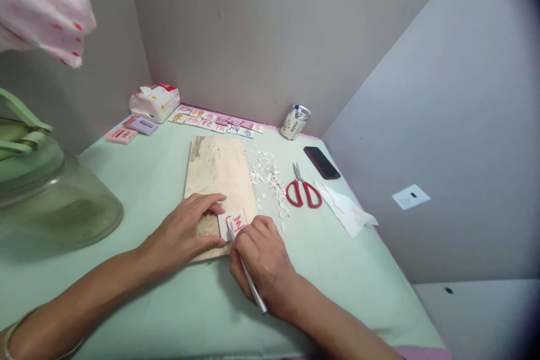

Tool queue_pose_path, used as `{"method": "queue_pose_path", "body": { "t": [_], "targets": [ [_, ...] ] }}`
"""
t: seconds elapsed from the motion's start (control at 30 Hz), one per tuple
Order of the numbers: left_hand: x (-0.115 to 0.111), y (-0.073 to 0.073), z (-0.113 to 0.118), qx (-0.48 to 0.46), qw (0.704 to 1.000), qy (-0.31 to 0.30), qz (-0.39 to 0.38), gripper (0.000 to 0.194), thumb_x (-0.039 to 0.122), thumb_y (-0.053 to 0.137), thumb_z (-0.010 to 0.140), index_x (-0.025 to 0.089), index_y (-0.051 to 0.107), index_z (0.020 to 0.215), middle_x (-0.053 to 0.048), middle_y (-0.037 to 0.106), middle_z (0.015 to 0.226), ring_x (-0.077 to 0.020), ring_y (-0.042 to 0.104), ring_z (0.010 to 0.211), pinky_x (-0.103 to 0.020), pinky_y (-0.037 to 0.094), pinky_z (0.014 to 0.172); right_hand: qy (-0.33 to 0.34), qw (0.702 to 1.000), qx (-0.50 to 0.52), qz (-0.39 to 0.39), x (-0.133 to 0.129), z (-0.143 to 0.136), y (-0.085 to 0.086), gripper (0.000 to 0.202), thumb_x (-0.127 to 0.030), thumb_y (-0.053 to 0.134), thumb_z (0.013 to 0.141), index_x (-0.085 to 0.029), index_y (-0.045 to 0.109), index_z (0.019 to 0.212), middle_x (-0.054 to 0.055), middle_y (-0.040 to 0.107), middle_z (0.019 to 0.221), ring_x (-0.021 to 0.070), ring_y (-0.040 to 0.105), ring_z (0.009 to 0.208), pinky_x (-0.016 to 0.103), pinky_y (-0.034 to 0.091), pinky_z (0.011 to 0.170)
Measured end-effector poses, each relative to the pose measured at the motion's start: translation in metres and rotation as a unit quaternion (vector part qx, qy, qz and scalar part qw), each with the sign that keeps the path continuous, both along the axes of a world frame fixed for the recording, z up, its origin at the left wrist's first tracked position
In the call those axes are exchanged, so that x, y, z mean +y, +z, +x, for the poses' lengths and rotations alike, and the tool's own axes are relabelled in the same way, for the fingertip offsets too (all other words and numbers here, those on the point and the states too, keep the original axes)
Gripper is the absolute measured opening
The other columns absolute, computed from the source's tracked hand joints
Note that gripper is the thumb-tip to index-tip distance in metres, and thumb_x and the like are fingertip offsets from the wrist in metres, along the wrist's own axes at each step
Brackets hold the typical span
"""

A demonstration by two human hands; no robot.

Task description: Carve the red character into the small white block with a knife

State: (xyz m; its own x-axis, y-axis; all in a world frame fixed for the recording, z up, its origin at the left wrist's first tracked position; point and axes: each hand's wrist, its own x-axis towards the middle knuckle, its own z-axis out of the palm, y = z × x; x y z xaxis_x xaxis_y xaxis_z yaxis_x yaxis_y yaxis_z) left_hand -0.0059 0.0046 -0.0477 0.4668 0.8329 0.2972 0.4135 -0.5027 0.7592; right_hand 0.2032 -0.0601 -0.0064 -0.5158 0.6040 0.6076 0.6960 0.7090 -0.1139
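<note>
A small white square block (239, 219) with red character strokes lies on the lower part of a wooden board (223, 171). My left hand (188, 228) rests on the board, its thumb and fingers spread around the block's left side and touching its edge. In my right hand (264, 261) is a slim silver knife-like tool (253, 287), its tip on the red strokes. The fingers of that hand are wrapped round the shaft. White shavings (276, 185) are scattered to the right of the board.
Red-handled scissors (298, 188), a tissue (348, 211), a phone (321, 162) and a can (295, 122) stand or lie at the right. Marked blocks (215, 121), a tissue pack (155, 102) and small boxes (141, 125) are at the back. A large jar (63, 197) is on the left.
</note>
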Motion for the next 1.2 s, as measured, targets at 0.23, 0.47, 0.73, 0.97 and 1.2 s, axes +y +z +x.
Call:
{"method": "queue_pose_path", "body": {
  "t": [0.23, 0.47, 0.73, 0.97, 1.2],
  "targets": [
    [0.001, 0.002, 0.001, 0.002, 1.0, -0.004, -0.003, 0.059, 0.04, 0.074, 0.083, 0.03, 0.052, 0.137, -0.003, 0.067, 0.116, -0.0286, 0.06, 0.115, -0.046, 0.046, 0.105, 0.012, 0.999, -0.046, -0.003, 0.006, -0.002, 0.001, 0.025, -0.003, 0.047, 0.089, -0.023, 0.041, 0.074, -0.001, 0.044, 0.069, 0.0171, 0.037, 0.067, 0.032, 0.035, 0.072],
    [-0.001, 0.009, 0.001, 0.006, 1.0, -0.006, -0.019, 0.058, 0.037, 0.074, 0.081, 0.027, 0.053, 0.134, -0.004, 0.068, 0.115, -0.0282, 0.061, 0.113, -0.046, 0.047, 0.103, 0.029, 0.999, -0.029, -0.019, 0.004, 0.005, 0.002, 0.023, -0.004, 0.048, 0.086, -0.023, 0.041, 0.075, -0.001, 0.044, 0.069, 0.0171, 0.038, 0.067, 0.032, 0.036, 0.073],
    [-0.001, 0.013, 0.002, 0.009, 1.0, -0.01, -0.02, 0.057, 0.037, 0.074, 0.081, 0.027, 0.054, 0.133, -0.004, 0.069, 0.114, -0.0287, 0.062, 0.113, -0.047, 0.047, 0.103, 0.019, 0.999, 0.014, -0.031, 0.0, 0.006, 0.001, 0.021, -0.004, 0.047, 0.086, -0.023, 0.042, 0.077, -0.001, 0.048, 0.069, 0.0169, 0.035, 0.066, 0.033, 0.038, 0.075],
    [0.0, -0.001, -0.002, 0.003, 1.0, -0.004, 0.006, 0.058, 0.037, 0.073, 0.082, 0.03, 0.052, 0.136, -0.004, 0.068, 0.116, -0.0288, 0.061, 0.113, -0.047, 0.047, 0.103, 0.003, 1.0, -0.015, -0.008, 0.001, 0.004, 0.002, 0.023, -0.004, 0.048, 0.087, -0.023, 0.041, 0.075, -0.001, 0.045, 0.069, 0.0174, 0.038, 0.067, 0.033, 0.038, 0.074],
    [-0.005, 0.013, 0.005, 0.012, 1.0, 0.0, 0.018, 0.058, 0.042, 0.073, 0.086, 0.031, 0.05, 0.138, -0.004, 0.067, 0.12, -0.0292, 0.062, 0.116, -0.046, 0.049, 0.103, 0.038, 0.997, -0.059, 0.042, 0.001, 0.002, 0.005, 0.028, 0.0, 0.046, 0.088, -0.022, 0.045, 0.07, -0.001, 0.046, 0.064, 0.0168, 0.037, 0.064, 0.036, 0.042, 0.075]
  ]
}}
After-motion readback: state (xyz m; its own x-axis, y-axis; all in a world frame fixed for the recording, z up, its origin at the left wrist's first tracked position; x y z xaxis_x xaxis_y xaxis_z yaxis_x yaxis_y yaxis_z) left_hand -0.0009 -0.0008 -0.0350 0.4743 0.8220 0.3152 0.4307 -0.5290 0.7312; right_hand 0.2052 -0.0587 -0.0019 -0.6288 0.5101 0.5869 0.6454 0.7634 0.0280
